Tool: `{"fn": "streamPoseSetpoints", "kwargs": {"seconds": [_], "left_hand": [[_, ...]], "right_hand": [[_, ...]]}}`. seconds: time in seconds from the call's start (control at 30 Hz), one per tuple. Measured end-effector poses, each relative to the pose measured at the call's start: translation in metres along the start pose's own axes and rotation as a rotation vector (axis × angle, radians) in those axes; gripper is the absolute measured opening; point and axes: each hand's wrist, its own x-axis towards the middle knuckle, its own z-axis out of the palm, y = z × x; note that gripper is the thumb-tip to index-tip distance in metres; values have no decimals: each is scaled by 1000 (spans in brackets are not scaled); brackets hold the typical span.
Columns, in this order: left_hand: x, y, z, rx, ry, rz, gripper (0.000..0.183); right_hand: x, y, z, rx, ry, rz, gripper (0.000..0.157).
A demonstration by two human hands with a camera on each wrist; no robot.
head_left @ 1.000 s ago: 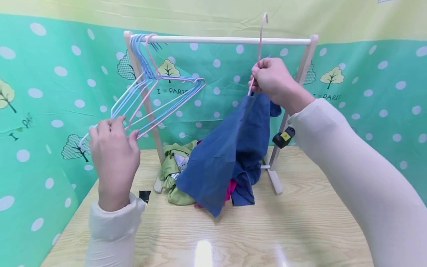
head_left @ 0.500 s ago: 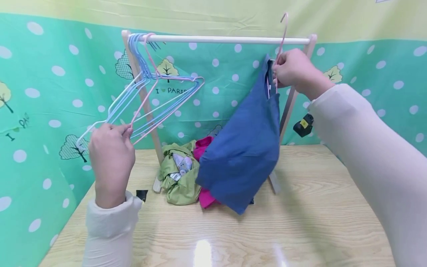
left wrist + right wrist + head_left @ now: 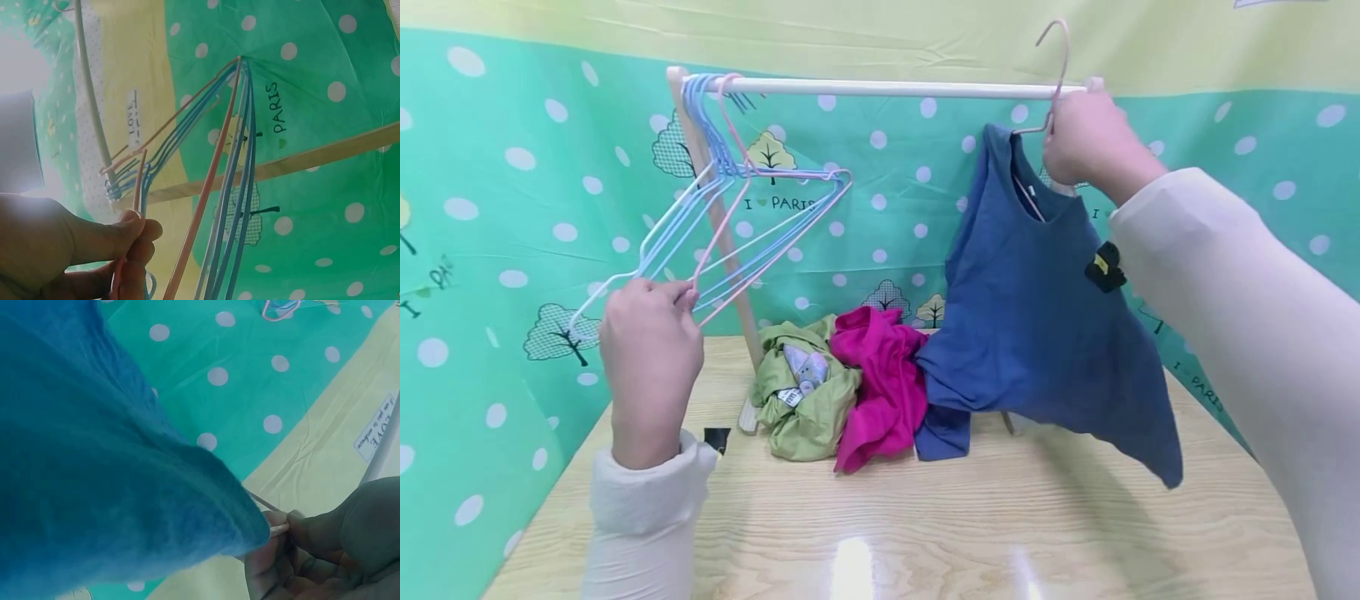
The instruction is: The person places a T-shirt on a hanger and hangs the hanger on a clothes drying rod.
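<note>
My right hand (image 3: 1093, 142) grips a pink wire hanger (image 3: 1063, 58) just below its hook, at the right end of the rack. From that hanger hangs a blue sleeveless top (image 3: 1037, 333), its neckline around the wire and its hem swinging right. In the right wrist view, thumb and fingers pinch the wire beside the blue cloth. At the left, my left hand (image 3: 651, 358) pinches the side of another pink hanger (image 3: 142, 172). It hangs on the rail in front of several blue hangers (image 3: 718, 154), which fan out behind my fingers.
A wooden rack with a white rail (image 3: 887, 87) stands on the table (image 3: 775, 533). Under it lie a crumpled green garment (image 3: 808, 433), a magenta one (image 3: 880, 375) and a dark blue one (image 3: 943, 433). A polka-dot curtain (image 3: 880, 275) hangs behind.
My right hand has carried the hanger and blue top to the right, and the top has turned to face me. My left hand's fingers have closed on the pink hanger.
</note>
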Motion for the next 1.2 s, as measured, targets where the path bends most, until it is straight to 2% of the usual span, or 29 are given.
{"fn": "streamPoseSetpoints", "kwargs": {"seconds": [0.17, 0.27, 0.37, 0.47, 0.6, 0.63, 0.93, 1.2], "left_hand": [[0, 1, 1, -10, 7, 13, 24], [-1, 2, 3, -22, 27, 25, 25], [-1, 3, 5, -29, 53, 31, 24], [-1, 5, 7, -53, 76, 26, 22], [-1, 7, 10, -105, 93, 2, 22], [-1, 7, 10, -111, 96, -6, 22], [0, 8, 15, -99, 95, -81, 22], [2, 7, 20, -108, 116, -99, 20]], "right_hand": [[-4, -3, 1, 5, 4, 52, 33], [-6, -5, 1, -1, -4, 71, 35], [-7, -6, 2, -1, -8, 83, 44], [-8, -6, 4, -26, -20, 70, 37], [-8, -5, 9, -54, -44, 37, 16], [-8, -5, 10, -47, -47, 34, 15], [-9, -2, 20, -3, -94, 53, 34], [-13, -3, 25, -26, -109, 38, 28]]}}
